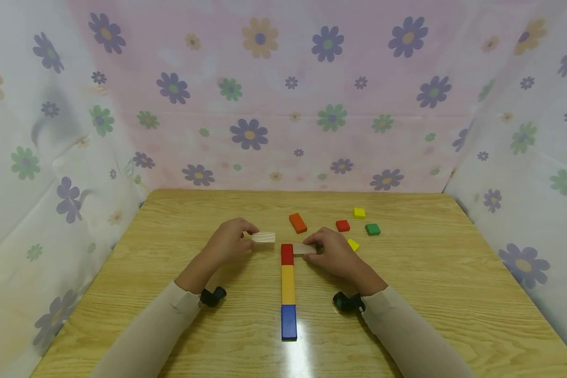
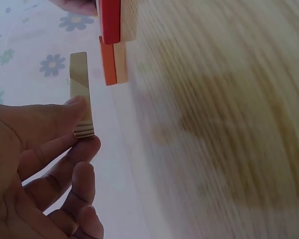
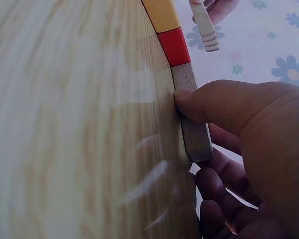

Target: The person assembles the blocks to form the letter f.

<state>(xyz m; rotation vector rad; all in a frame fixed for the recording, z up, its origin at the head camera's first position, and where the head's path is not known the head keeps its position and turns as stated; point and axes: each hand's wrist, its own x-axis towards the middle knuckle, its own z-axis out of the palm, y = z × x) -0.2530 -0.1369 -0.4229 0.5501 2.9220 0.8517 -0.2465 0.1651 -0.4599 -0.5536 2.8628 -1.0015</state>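
Observation:
A light wooden block point(image 1: 264, 237) with visible grain is pinched between thumb and fingers of my left hand point(image 1: 224, 242), held left of the column's far end. My right hand point(image 1: 335, 253) grips a grey-brown wooden block point(image 1: 302, 249) by its sides; its left end meets the red block point(image 1: 287, 253). That red block heads a straight column, followed toward me by a yellow block point(image 1: 288, 284) and a blue block point(image 1: 289, 322). In the right wrist view the grey-brown block point(image 3: 194, 132) lies on the table against the red one point(image 3: 174, 47).
Beyond the hands lies an orange block point(image 1: 298, 223). To its right are a small red block point(image 1: 342, 226), a yellow block point(image 1: 359, 213) and a green block point(image 1: 373, 229). Another yellow block point(image 1: 353, 245) is partly behind my right hand. Flowered cloth point(image 1: 283, 105) surrounds the wooden table point(image 1: 430, 273).

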